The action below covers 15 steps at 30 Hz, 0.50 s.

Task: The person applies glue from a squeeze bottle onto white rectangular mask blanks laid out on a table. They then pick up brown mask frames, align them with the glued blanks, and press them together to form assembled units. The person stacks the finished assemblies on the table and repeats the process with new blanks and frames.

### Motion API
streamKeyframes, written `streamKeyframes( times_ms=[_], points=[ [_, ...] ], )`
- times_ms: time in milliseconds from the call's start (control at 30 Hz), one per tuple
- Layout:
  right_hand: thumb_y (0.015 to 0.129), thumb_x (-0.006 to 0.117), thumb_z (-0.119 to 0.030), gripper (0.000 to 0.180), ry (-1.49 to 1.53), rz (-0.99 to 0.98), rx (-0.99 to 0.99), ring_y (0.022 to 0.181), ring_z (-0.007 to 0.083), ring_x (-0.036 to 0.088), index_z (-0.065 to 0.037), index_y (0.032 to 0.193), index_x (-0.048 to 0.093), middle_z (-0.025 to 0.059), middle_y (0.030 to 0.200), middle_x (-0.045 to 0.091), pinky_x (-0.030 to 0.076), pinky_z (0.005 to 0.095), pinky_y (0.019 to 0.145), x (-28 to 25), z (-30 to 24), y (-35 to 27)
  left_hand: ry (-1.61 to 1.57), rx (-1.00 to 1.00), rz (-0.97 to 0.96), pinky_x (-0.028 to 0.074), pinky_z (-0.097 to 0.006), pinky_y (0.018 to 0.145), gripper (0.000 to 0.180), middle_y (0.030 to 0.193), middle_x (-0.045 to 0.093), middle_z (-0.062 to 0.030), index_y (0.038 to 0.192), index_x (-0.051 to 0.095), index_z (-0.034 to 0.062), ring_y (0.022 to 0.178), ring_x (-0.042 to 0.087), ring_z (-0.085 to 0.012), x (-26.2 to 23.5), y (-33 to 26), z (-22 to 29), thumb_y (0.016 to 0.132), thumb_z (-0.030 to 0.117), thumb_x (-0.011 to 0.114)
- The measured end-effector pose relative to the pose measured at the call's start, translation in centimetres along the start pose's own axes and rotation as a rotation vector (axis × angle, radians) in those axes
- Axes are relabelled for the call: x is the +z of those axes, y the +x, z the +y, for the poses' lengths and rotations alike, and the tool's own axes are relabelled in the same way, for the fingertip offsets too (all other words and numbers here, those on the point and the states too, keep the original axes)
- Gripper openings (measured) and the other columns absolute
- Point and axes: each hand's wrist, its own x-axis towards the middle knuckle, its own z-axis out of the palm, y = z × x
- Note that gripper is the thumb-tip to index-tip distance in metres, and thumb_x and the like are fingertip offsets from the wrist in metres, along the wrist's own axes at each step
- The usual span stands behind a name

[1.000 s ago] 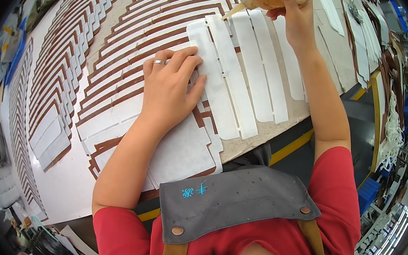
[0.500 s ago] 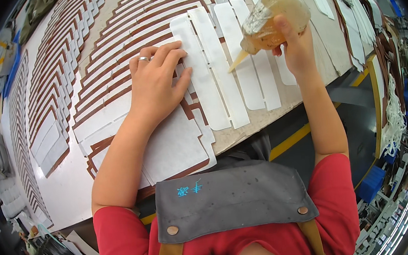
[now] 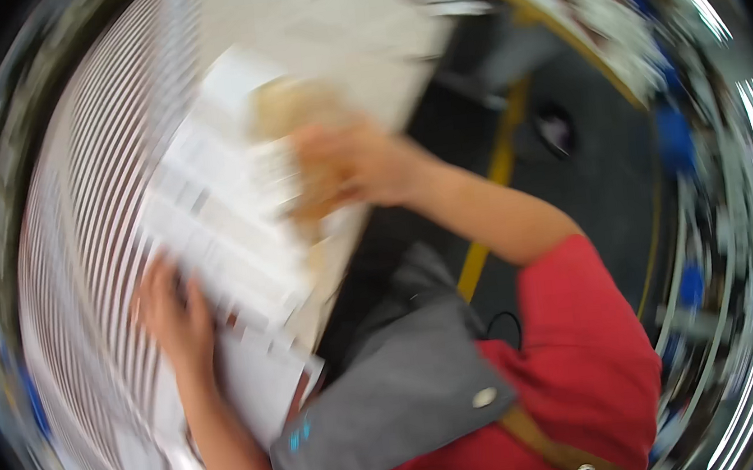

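Observation:
The view is smeared by motion. My right hand [image 3: 374, 164] is wrapped round a squeeze bottle [image 3: 287, 108] of amber liquid, its pale nozzle tilted down over the near side of the white pieces. Long white panels [image 3: 233, 253] with slits between them lie under and beside the bottle; blur hides whether the nozzle tip touches one. My left hand [image 3: 177, 313] rests at the panels' left end, fingers apart and thumb spread, with nothing seen in it. Below it lies a wider white piece [image 3: 259, 382] with brown edging.
Overlapping rows of brown-edged white pieces [image 3: 103, 171] cover the table's left side. The bare table edge [image 3: 391, 107] runs diagonally at the right. Beyond it are a dark floor with a yellow line [image 3: 501, 164] and a bench [image 3: 594, 42] bearing white and brown material.
The whole view has swung round, turning the table and both arms in the picture. The bottle stays in my right hand, its nozzle now nearer the table edge. My left hand remains on the pieces.

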Motion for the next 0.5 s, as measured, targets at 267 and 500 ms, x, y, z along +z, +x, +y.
streamKeyframes(
  times_ms=[267, 500],
  points=[
    [0.084, 0.056, -0.055, 0.055, 0.534, 0.271, -0.606, 0.050, 0.0178, 0.052, -0.011, 0.112, 0.038, 0.0119, 0.086, 0.057, 0.044, 0.0276, 0.044, -5.3, -5.2, -2.3, 0.209, 0.172, 0.008, 0.044, -0.042, 0.086, 0.025, 0.120, 0.053, -0.0160, 0.103, 0.058, 0.0022, 0.112, 0.049, -0.0318, 1.3, 0.1, -2.8, 0.087, 0.022, 0.058],
    [0.080, 0.057, -0.061, 0.054, 0.863, 0.563, -0.746, 0.055, 0.0108, 0.049, -0.010, 0.097, 0.052, 0.0023, 0.086, 0.053, 0.041, 0.0216, 0.048, -12.1, -5.3, -6.8, 0.184, 0.361, 0.156, 0.049, -0.034, 0.060, 0.029, 0.094, 0.057, -0.0177, 0.100, 0.060, -0.0014, 0.067, 0.057, -0.0221, 1.0, 0.3, -2.0, 0.086, 0.024, 0.062]
  ],
)
